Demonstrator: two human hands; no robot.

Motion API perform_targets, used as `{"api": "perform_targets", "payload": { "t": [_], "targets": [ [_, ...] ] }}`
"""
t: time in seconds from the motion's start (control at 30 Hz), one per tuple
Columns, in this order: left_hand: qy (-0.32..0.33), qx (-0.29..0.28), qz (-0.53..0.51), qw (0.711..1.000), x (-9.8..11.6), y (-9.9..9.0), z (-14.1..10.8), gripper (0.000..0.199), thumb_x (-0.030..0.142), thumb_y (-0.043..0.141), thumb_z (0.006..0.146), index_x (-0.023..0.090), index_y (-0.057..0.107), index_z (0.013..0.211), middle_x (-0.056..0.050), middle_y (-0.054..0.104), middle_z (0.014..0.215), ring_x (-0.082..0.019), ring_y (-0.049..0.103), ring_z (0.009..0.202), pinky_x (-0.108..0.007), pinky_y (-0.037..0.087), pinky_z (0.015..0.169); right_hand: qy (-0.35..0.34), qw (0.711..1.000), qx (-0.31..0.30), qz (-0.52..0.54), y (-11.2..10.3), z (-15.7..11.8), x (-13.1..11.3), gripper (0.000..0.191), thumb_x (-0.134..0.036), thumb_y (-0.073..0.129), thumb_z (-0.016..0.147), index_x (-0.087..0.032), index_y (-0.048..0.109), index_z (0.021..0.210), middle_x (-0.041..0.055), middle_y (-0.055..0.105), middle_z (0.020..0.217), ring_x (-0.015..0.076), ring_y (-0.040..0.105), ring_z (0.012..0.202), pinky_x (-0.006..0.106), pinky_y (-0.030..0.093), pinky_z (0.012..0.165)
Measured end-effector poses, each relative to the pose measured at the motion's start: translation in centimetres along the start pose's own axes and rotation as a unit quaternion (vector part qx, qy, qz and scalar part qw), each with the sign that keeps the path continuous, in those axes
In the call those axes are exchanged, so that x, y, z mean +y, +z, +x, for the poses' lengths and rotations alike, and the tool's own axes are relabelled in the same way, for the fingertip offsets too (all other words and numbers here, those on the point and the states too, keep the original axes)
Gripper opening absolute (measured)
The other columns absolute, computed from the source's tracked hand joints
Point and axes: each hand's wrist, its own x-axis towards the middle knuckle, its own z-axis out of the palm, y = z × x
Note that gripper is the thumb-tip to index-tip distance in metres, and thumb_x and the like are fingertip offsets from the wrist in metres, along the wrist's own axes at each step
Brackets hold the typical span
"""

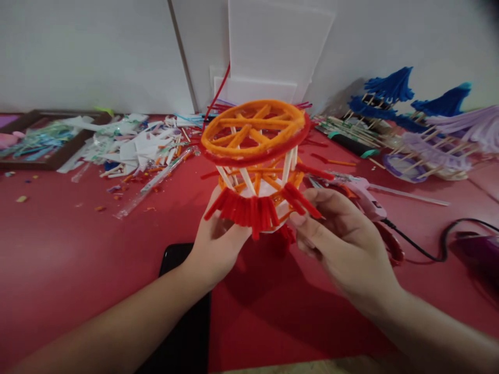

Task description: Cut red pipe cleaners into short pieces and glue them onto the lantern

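Observation:
A carousel-like model point(253, 127) of pipe cleaners and wooden sticks is held up over the table. Its top is an orange spoked wheel with a red rim; pale sticks join it to a lower orange ring. Short red pipe-cleaner pieces point(249, 209) hang as a fringe around the lower ring. My left hand point(218, 249) grips the model's lower part from the left, its fingertips hidden behind the fringe. On the right side, my right hand point(337, 236) pinches at a red pipe-cleaner piece point(306, 201) at the fringe's end; the exact contact is partly hidden.
A pink glue gun point(366, 197) with a black cord lies right of my right hand. Blue point(390, 85) and lilac point(436, 145) pipe-cleaner models stand at right. Scraps point(136, 148) and a brown tray point(58, 150) lie left. A black phone-like slab point(179, 332) is under my left forearm.

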Motion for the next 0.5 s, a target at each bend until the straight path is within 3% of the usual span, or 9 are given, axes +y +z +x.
{"api": "perform_targets", "payload": {
  "t": [0.13, 0.37, 0.43, 0.5],
  "targets": [
    [-0.012, -0.042, -0.023, 0.999, 0.2, 0.0, 0.1, 0.017, 0.039, 0.076, 0.073, 0.026, 0.067, 0.079, -0.002, 0.071, 0.074, -0.028, 0.071, 0.087, -0.048, 0.061, 0.079, -0.075, 0.993, 0.011, -0.092, -0.4, 0.2, 0.3, 0.021, -0.032, 0.079, 0.075, -0.024, 0.069, 0.092, -0.0033, 0.059, 0.068, 0.0075, 0.047, 0.052, 0.021, 0.039, 0.045],
    [0.011, -0.116, 0.013, 0.993, 1.8, 0.7, 0.0, 0.023, 0.024, 0.077, 0.074, 0.023, 0.069, 0.095, -0.006, 0.077, 0.104, -0.027, 0.073, 0.099, -0.044, 0.061, 0.089, -0.097, 0.991, -0.001, -0.091, -0.5, 0.6, 0.1, 0.01, -0.034, 0.075, 0.079, -0.026, 0.07, 0.084, -0.005, 0.05, 0.054, 0.0083, 0.041, 0.046, 0.024, 0.033, 0.043],
    [0.013, -0.09, 0.049, 0.995, 2.0, 0.8, 0.2, 0.027, 0.024, 0.078, 0.072, 0.02, 0.068, 0.097, -0.007, 0.078, 0.103, -0.027, 0.074, 0.095, -0.043, 0.062, 0.085, -0.118, 0.986, -0.004, -0.114, -0.6, 0.5, 0.1, 0.009, -0.033, 0.072, 0.081, -0.026, 0.069, 0.087, -0.0027, 0.055, 0.062, 0.01, 0.045, 0.05, 0.025, 0.036, 0.045],
    [-0.002, -0.045, 0.071, 0.996, 2.1, 0.8, 0.3, 0.021, 0.026, 0.076, 0.073, 0.019, 0.067, 0.091, -0.007, 0.078, 0.092, -0.028, 0.075, 0.088, -0.041, 0.063, 0.077, -0.206, 0.962, 0.02, -0.177, -1.0, 0.3, 0.1, 0.013, -0.026, 0.069, 0.082, -0.028, 0.068, 0.095, -0.0003, 0.058, 0.074, 0.0127, 0.051, 0.061, 0.028, 0.042, 0.053]
  ]
}}
